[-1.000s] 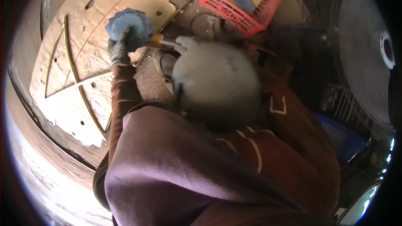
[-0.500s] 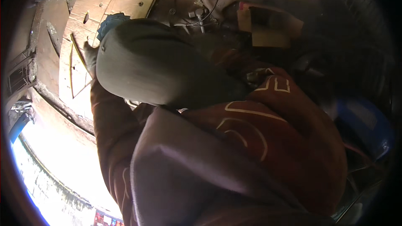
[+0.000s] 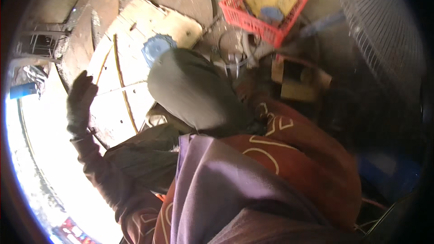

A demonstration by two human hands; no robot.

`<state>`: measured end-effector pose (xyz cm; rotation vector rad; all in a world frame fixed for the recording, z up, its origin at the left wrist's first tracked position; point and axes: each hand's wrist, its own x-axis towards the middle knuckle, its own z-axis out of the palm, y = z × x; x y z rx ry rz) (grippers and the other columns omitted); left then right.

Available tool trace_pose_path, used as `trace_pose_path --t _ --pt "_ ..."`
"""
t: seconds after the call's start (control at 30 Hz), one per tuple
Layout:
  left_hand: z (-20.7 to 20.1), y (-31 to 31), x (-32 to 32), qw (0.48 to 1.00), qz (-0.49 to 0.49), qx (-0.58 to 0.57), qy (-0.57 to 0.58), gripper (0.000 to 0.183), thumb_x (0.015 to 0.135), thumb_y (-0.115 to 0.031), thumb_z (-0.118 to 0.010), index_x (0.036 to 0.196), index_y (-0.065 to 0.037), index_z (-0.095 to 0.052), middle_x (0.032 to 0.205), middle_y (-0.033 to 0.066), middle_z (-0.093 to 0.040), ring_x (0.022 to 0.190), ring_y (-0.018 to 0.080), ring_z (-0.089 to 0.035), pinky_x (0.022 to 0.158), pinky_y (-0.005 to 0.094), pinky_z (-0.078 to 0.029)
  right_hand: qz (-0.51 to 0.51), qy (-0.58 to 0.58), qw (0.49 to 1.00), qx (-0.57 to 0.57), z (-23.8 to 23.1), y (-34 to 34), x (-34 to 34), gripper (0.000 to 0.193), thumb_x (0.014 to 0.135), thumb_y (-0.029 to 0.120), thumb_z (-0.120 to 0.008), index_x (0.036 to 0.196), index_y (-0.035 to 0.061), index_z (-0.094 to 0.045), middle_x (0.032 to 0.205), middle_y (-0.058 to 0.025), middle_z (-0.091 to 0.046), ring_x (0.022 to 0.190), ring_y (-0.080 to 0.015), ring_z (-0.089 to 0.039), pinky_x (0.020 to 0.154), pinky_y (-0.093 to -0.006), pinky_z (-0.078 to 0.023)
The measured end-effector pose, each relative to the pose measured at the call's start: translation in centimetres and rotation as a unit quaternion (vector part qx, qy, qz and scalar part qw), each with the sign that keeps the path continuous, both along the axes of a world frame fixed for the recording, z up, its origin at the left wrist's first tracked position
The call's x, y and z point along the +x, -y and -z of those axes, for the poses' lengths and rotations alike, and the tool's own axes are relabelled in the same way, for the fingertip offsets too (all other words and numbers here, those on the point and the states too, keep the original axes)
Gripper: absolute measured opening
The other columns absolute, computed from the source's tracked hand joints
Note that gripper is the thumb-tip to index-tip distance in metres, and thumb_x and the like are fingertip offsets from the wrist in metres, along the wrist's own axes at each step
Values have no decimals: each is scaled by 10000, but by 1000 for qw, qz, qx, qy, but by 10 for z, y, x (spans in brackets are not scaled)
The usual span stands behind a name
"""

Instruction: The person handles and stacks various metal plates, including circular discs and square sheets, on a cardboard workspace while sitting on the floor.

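Note:
My left hand (image 3: pixel 81 101), in a dark glove, is raised at the left with its fingers loosely bent and partly apart. I see nothing in it. Nearest to it is a pale cardboard sheet (image 3: pixel 135 27) on the floor, with small holes. Two thin brown strips (image 3: pixel 121 79) lie across that sheet, one longer than the other. By my bent knee sits a flat blue-grey piece (image 3: pixel 158 47) with a jagged edge, partly covered by the knee. My right sleeve runs into the shadow beyond the knee, and the right hand cannot be made out.
A red plastic basket (image 3: pixel 253 26) holds a yellowish flat piece and a blue rounded thing. Near it lie a metal tool (image 3: pixel 236 61) and an open cardboard box (image 3: pixel 298 92). A large wire grille (image 3: pixel 389 31) stands at the far right; something blue (image 3: pixel 389 171) is below it.
My left hand has come off the cardboard and moved left, away from my knee. The view has shifted, bringing more of the red basket and grille into sight.

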<state>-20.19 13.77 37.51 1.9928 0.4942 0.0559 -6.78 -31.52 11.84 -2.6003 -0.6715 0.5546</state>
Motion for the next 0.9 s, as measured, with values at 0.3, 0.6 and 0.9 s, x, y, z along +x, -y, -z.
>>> trace_pose_path --t 0.3,0.6,0.9 --pt "4 10 6 972 78 210 -75 612 789 -253 -882 1308 -17 -657 1035 118 -733 959 225 -697 874 360 -572 -31 -16 997 -73 17 -2 -7 307 993 336 -591 1160 92 -674 1078 -178 -663 993 -368 -670 834 -511 -525" --pt "-17 3 -1 964 63 212 -151 706 817 -313 -837 1386 28 -597 1181 197 -738 1053 294 -723 924 391 -576 -24 -9 994 -109 26 16 -6 320 986 353 -597 1155 93 -677 1093 -182 -665 1012 -365 -673 856 -518 -525" --pt "-14 9 -13 957 36 273 -94 641 734 -427 -865 1238 -52 -731 1168 163 -748 1100 278 -700 941 373 -546 -12 5 990 -138 20 53 -1 334 979 369 -602 1150 94 -680 1107 -186 -667 1030 -362 -675 878 -525 -524"
